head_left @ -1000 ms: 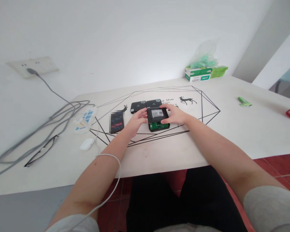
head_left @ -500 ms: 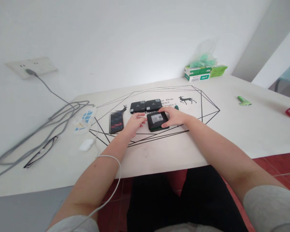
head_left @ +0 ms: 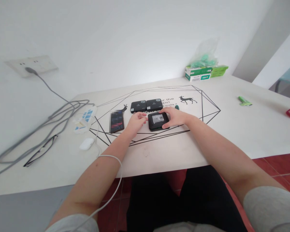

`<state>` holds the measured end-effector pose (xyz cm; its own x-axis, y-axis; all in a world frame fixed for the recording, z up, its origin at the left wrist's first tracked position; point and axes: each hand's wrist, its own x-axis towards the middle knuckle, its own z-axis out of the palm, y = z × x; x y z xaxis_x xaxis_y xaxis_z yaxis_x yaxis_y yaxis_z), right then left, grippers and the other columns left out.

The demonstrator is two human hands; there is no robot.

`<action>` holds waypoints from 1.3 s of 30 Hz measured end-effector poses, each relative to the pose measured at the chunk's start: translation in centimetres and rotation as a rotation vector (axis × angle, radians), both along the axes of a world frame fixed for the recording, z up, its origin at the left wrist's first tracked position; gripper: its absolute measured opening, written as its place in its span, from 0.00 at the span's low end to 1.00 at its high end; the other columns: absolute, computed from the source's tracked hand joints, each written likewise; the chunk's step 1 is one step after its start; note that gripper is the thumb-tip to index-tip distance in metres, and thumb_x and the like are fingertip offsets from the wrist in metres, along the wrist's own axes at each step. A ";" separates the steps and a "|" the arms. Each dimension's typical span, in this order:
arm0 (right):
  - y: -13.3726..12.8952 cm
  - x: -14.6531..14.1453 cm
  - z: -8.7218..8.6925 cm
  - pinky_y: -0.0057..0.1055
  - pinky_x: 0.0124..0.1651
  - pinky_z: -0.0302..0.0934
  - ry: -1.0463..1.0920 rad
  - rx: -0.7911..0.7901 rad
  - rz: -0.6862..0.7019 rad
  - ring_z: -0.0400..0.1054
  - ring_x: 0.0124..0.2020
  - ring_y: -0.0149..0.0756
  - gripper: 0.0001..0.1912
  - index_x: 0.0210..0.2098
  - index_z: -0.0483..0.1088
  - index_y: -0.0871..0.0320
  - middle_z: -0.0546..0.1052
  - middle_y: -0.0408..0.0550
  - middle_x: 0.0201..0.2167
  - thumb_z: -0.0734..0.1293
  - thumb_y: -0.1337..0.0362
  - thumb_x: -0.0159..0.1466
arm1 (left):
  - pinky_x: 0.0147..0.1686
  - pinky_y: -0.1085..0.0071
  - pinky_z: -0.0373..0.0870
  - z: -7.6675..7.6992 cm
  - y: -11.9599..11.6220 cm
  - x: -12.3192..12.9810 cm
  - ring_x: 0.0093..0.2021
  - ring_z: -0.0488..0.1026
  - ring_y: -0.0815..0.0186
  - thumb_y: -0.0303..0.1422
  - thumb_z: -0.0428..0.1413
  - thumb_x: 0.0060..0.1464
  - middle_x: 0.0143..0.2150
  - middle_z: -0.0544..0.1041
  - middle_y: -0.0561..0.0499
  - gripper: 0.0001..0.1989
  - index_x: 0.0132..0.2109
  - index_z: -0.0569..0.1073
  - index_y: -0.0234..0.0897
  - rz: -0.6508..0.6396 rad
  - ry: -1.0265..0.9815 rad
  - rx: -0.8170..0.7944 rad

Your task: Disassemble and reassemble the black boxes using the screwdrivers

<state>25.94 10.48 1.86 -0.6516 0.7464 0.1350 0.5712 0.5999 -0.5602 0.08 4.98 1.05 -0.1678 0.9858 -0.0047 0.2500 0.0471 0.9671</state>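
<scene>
A flat black box-shaped electronic device [head_left: 155, 124] with a white label on its upper face lies on the table in front of me. A bit of green shows along its front edge. My right hand [head_left: 174, 117] grips it at the right, with fingers at the back edge and thumb near the front corner. Just left of the device is my left hand [head_left: 136, 122], its fingers partly bent and slightly apart, holding nothing I can see. Whether its fingertips touch the device I cannot tell. Behind stand two similar black boxes, the left box [head_left: 138, 106] and the right box [head_left: 154, 104], side by side.
A phone [head_left: 117, 121] lies left of my left hand. Farther left are an earbud case [head_left: 86, 144], a plastic organiser [head_left: 84, 120], glasses [head_left: 41, 150] and grey cable [head_left: 70, 116]. A green-handled tool [head_left: 177, 107] lies behind my right hand; green boxes [head_left: 198, 71] stand at the back.
The fingers of my left hand have drawn slightly closer together beside the device. My right hand keeps its grip, and less green shows at the device's front edge. The view has shifted a little.
</scene>
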 end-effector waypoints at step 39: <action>-0.6 -2.4 -2.8 0.58 0.79 0.48 0.335 0.002 0.141 0.52 0.77 0.60 0.65 0.76 0.53 0.54 0.54 0.63 0.75 0.85 0.48 0.47 | 0.52 0.54 0.81 -1.3 0.3 0.3 0.54 0.81 0.50 0.39 0.77 0.47 0.53 0.82 0.40 0.33 0.56 0.74 0.37 -0.201 -0.374 -0.095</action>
